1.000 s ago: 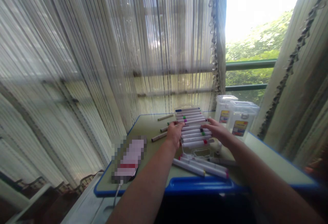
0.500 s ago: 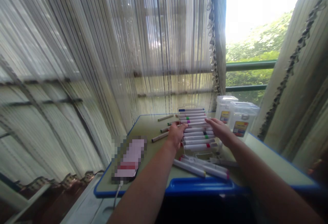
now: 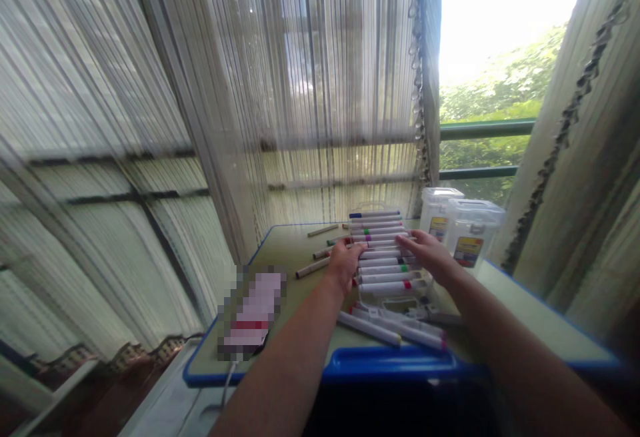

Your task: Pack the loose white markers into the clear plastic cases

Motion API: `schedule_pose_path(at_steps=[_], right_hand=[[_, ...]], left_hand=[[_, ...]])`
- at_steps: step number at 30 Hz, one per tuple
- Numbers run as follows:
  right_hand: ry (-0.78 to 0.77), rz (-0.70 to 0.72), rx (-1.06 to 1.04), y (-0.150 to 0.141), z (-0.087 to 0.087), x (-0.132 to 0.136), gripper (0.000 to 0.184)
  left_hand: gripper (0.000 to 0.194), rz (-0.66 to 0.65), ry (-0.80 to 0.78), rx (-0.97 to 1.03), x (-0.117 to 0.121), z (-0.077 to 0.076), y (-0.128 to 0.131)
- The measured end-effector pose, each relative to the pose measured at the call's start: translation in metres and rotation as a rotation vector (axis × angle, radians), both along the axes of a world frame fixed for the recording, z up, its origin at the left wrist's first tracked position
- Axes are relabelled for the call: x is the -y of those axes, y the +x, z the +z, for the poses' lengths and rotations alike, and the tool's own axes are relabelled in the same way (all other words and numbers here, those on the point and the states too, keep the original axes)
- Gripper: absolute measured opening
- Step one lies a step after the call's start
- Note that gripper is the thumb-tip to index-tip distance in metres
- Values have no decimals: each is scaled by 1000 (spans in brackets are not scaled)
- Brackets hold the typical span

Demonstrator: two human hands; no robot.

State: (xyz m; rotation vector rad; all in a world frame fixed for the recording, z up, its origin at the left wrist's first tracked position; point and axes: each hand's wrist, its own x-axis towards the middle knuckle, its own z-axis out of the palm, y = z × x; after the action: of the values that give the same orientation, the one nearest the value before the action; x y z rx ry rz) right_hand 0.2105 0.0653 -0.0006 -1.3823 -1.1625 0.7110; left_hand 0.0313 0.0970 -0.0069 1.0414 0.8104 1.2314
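A row of white markers (image 3: 383, 250) with coloured caps lies across the top of a clear plastic box (image 3: 395, 300) on a green table with a blue rim (image 3: 385, 364). My left hand (image 3: 345, 264) presses against the left ends of the markers, fingers curled. My right hand (image 3: 430, 256) rests on their right ends, fingers stretched flat. Three more markers (image 3: 395, 329) lie loose in front of the box.
Two clear lidded tubs (image 3: 463, 234) with labels stand at the back right. A few brown markers (image 3: 315, 257) lie left of the box. A blurred flat object (image 3: 255, 310) with a cable sits at the front left. Striped curtains hang behind, with a window to the right.
Both hands have shifted slightly along the row of markers and closed in on its ends. The curtain has swayed.
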Motion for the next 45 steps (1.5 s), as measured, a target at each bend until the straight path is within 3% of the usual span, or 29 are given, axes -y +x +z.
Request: schedule_pose_path(at_steps=[6, 15, 24, 30, 38, 45], right_hand=[[13, 25, -63, -1, 2, 1, 20], [-15, 33, -181, 1, -1, -1, 24], [7, -42, -80, 3, 1, -1, 26], [2, 83, -256, 5, 0, -2, 30], [73, 188, -322, 4, -1, -1, 36], [123, 281, -349, 6, -9, -6, 47]], left_hand=[[20, -75, -25, 52, -1, 0, -1], [31, -37, 12, 5, -3, -2, 1], [29, -80, 46, 36, 0, -1, 1], [29, -129, 43, 89, -5, -3, 0], [26, -111, 52, 95, -8, -5, 0], [15, -80, -36, 109, -2, 4, -1]])
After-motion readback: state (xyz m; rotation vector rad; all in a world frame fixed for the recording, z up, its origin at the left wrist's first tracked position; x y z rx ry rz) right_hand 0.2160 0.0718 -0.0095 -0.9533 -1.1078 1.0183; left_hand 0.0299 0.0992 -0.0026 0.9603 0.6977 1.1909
